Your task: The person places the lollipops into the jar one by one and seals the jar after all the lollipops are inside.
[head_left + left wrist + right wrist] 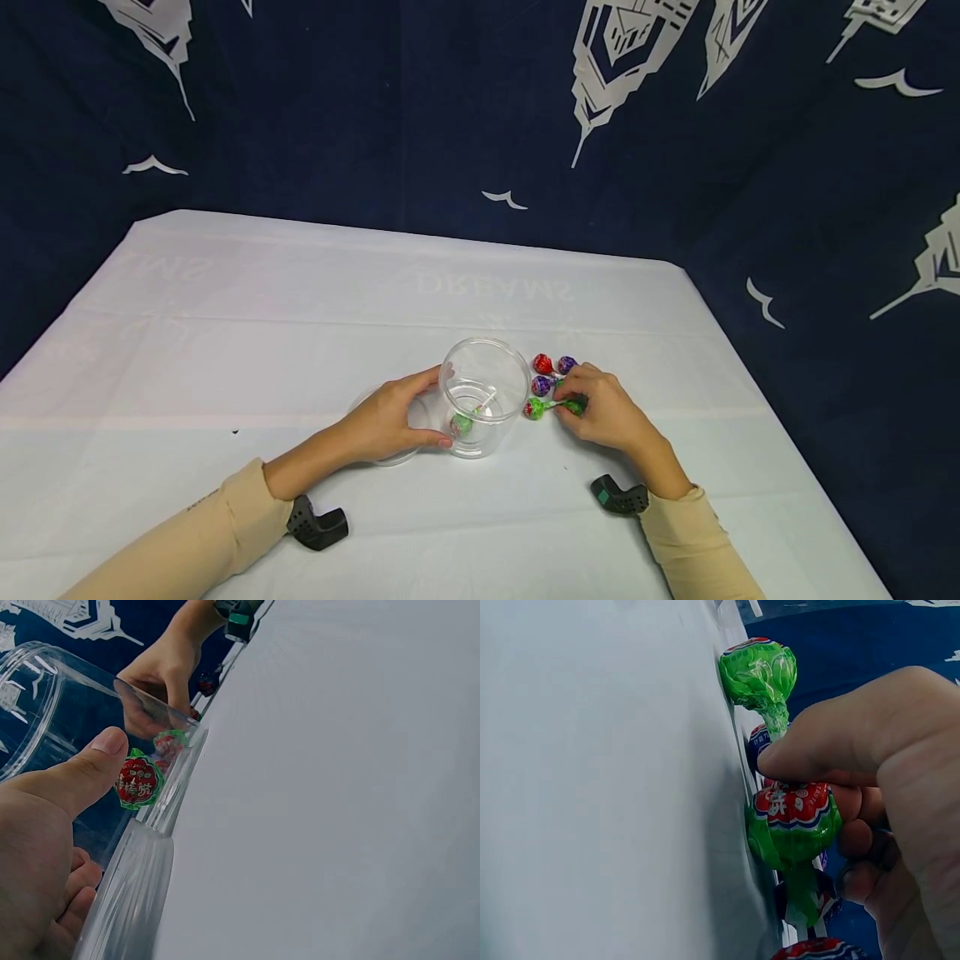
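My left hand (pixel 390 417) holds a clear plastic jar (pixel 491 437), its thumb and fingers around the side. The jar's open mouth faces up, and a green-wrapped lollipop (pixel 461 425) lies inside. Right of the jar, my right hand (pixel 603 408) pinches a green lollipop (pixel 759 671) at its stick, between thumb and finger. A second green and red lollipop (pixel 795 821) sits right under those fingers. Behind them lie a red lollipop (pixel 542 363) and two purple ones, one purple lollipop (pixel 541 385) nearer the jar. The fingers partly hide the sticks.
A clear round lid (pixel 393 459) lies on the white-covered table (pixel 300 358) beside the jar, partly under my left hand. Dark blue cloth (pixel 337 125) with white prints hangs behind the table. Each wrist carries a black camera mount (pixel 318 525).
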A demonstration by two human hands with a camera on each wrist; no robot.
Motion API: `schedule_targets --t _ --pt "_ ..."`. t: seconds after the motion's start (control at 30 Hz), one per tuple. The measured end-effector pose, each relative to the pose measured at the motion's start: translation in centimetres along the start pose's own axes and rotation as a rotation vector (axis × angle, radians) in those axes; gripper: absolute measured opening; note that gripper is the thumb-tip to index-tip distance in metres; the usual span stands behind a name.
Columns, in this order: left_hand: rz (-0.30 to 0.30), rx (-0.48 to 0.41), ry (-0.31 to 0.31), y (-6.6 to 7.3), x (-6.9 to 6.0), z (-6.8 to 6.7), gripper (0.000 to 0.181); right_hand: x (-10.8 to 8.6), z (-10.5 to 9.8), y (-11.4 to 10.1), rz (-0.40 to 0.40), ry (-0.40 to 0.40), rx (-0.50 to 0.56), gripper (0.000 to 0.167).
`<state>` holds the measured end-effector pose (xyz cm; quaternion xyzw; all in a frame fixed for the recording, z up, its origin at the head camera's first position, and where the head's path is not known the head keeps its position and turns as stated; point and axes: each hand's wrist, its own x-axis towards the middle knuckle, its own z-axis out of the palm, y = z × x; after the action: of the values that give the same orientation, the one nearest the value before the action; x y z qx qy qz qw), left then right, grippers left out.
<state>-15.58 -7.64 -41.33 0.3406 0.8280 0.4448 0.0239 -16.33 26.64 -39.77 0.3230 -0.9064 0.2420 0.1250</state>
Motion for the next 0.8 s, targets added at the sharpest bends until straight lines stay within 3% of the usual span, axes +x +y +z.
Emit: schedule_targets --t 0.8 --pt "0.010 -0.005 0.006 -0.01 0.02 0.03 0.092 0.12 -0.03 -0.17 0.006 0.024 0.050 0.021"
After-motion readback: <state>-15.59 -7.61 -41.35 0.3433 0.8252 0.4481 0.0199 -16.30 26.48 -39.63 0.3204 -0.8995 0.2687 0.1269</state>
